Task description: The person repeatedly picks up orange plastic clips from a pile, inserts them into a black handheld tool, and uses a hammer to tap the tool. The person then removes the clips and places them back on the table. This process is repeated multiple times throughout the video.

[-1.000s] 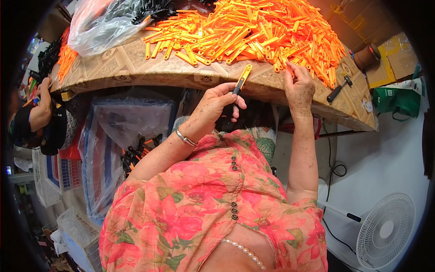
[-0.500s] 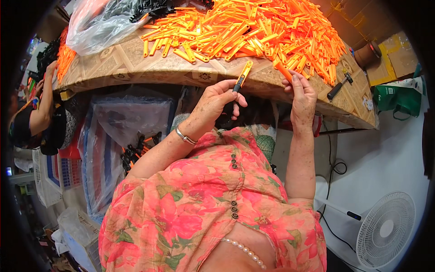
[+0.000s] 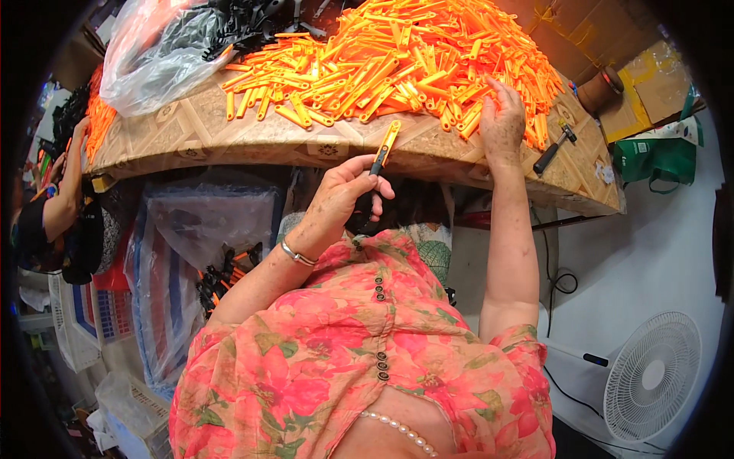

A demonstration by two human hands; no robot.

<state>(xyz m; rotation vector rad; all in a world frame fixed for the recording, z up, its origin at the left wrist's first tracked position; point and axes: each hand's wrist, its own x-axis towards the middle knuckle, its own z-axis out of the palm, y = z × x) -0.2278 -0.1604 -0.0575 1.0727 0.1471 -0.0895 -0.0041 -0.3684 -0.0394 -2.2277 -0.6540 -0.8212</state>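
Note:
My left hand is closed around the black end of an orange-and-black handle, which points up and away over the table's near edge. A long orange half shell with a hole at its tip forms the handle's upper part. Beyond it lies a heap of loose orange handle pieces on the table. My right hand reaches to the right part of this heap, fingers stretched apart and no piece plainly visible in them.
A small hammer lies right on the patterned table. Behind left are a clear plastic bag and black parts. A plastic-lined crate stands below; a white fan is lower right. Another person's arm shows left.
My right hand has moved away to the heap, and the orange piece it held no longer shows. My left hand still grips the orange-and-black handle. The whole view has shifted slightly.

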